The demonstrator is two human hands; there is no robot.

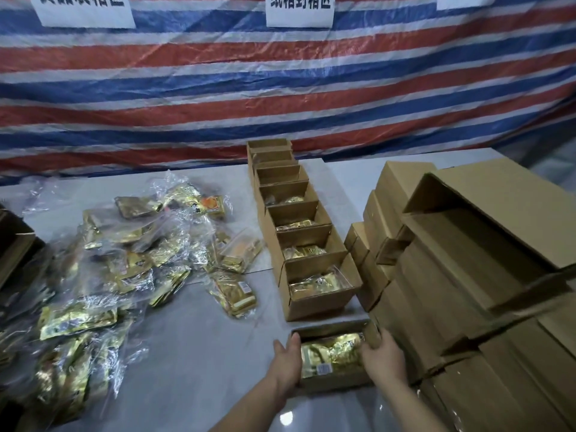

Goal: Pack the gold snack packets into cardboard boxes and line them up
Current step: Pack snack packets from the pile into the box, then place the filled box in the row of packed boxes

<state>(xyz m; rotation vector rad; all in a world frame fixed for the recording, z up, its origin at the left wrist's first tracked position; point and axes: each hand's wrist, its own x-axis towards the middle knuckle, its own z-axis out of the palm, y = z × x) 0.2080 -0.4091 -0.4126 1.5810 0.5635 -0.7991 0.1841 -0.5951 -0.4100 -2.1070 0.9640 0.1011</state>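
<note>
Both hands hold the nearest cardboard box (333, 357): the left hand (288, 358) lies along its left wall with fingers fairly straight, and the right hand (381, 350) curls over its right end. Inside it sits a gold snack packet (332, 353), so this box looks filled and, in my judgement, ready to join the line. Just beyond it, a row of open boxes (299, 232) runs away toward the striped tarp (280, 88); the nearer ones show gold packets, the farthest are too shadowed to tell. Plenty is left: a loose heap of packets in clear bags (124, 263) covers the table (193, 338) to the left, and stacked empty boxes (467, 275) wait on the right.
</note>
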